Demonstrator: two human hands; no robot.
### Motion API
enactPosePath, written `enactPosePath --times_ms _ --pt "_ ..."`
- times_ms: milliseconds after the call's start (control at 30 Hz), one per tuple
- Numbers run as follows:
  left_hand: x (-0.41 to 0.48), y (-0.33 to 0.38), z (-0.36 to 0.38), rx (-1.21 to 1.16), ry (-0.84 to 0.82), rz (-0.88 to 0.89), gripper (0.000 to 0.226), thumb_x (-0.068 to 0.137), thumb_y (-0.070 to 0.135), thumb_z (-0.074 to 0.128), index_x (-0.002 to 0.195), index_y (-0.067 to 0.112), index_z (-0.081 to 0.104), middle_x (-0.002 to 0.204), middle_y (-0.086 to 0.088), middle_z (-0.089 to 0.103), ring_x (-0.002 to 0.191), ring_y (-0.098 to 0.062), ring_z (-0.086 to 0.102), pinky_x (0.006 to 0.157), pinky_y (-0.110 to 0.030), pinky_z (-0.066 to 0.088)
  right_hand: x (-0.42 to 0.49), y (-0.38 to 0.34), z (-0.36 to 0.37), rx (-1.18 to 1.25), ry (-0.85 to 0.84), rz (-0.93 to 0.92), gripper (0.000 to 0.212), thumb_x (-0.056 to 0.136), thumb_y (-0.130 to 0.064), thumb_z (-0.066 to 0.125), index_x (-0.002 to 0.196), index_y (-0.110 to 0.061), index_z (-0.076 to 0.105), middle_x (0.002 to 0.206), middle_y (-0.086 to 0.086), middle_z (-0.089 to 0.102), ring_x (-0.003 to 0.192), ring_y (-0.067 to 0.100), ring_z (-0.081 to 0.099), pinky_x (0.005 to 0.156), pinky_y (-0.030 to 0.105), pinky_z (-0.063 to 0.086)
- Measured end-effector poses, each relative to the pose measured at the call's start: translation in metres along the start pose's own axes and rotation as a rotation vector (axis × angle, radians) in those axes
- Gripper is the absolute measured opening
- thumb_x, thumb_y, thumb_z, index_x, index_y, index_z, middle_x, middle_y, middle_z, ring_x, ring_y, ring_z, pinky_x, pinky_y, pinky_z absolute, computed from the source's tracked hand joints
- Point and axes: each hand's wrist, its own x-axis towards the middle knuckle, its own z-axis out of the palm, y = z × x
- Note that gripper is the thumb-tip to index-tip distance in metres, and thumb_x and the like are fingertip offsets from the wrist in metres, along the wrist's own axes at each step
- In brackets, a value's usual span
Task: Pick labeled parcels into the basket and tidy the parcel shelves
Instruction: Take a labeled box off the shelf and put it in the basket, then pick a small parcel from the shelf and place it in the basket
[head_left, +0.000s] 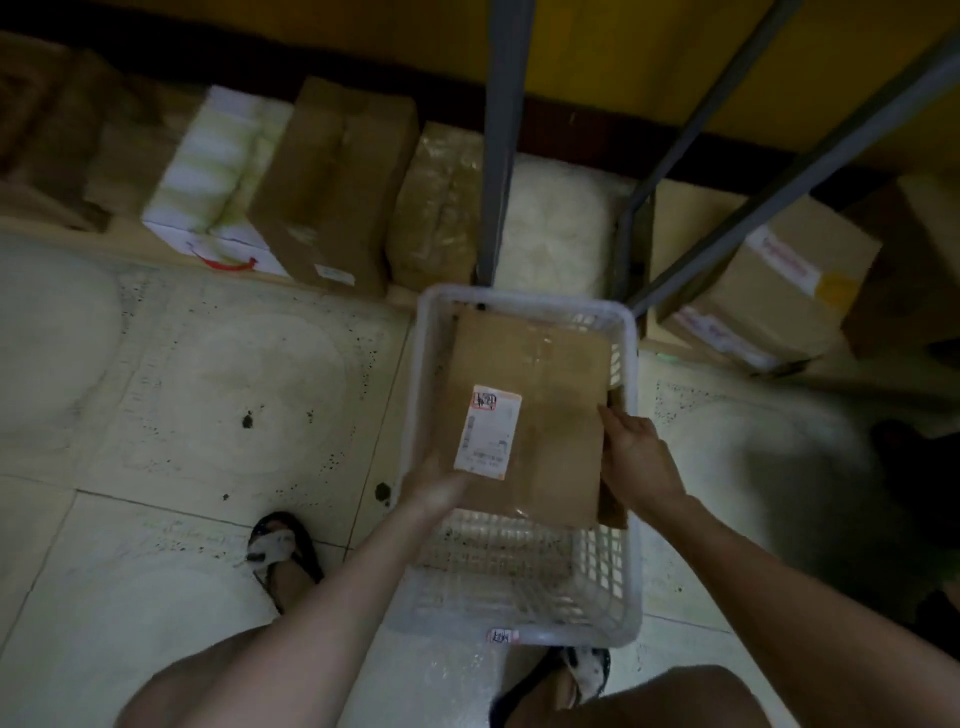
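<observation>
Though unreadable, white label (488, 428) on parcel (558, 447)

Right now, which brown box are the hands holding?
The flat brown box with the white label, at the white basket. The left hand and right hand hold it; the others stand untouched.

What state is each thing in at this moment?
Basket: upright on the floor.
Labeled parcel: sealed, label up, held over the basket.
Left hand: grips the parcel's near left corner.
Right hand: holds the parcel's right edge.
Shelf parcels: closed, standing in a row.
</observation>
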Motion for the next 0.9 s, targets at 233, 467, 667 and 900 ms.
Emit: enactPosePath --times_ms 233,467,667,900 --pt "-0.103 0.057 -0.118 0.376 0.376 0.141 0.057 0.086 0.034 0.058 0.135 0.010 0.041 0.136 -0.017 0.044 0.123 -0.033 0.042 0.101 -0.040 0.040 -0.016 -0.117 -0.143 0.181 0.081 -0.198 0.063 0.087 -0.006 0.053 0.144 -0.023 0.030 0.136 0.013 0.050 0.117 0.028 0.053 0.088 0.041 0.050" --pt "-0.239 0.102 -0.288 0.311 0.727 0.228 0.058 0.080 0.036 0.059 0.132 0.015 0.043 0.135 -0.011 0.045 0.124 -0.030 0.041 0.102 -0.039 0.037 -0.052 -0.292 -0.292 0.190 0.089 -0.519 0.065 0.086 -0.023 0.057 0.145 -0.023 0.029 0.130 0.016 0.056 0.116 0.034 0.054 0.089 0.039 0.046" --pt "-0.374 0.128 -0.484 0.172 1.050 0.445 0.054 0.083 0.032 0.059 0.132 0.016 0.044 0.134 -0.013 0.048 0.123 -0.030 0.043 0.097 -0.035 0.037 -0.105 -0.509 -0.434 0.283 0.323 -0.849 0.051 0.086 -0.030 0.056 0.135 -0.024 0.043 0.125 0.009 0.059 0.112 0.030 0.056 0.089 0.036 0.046" --pt "-0.505 0.124 -0.680 0.197 1.304 0.523 0.053 0.082 0.033 0.062 0.130 0.016 0.045 0.135 -0.011 0.047 0.124 -0.029 0.043 0.097 -0.039 0.038 -0.181 -0.716 -0.531 0.429 0.492 -1.090 0.062 0.086 -0.027 0.060 0.142 -0.026 0.034 0.127 0.002 0.059 0.108 0.020 0.058 0.079 0.030 0.047"
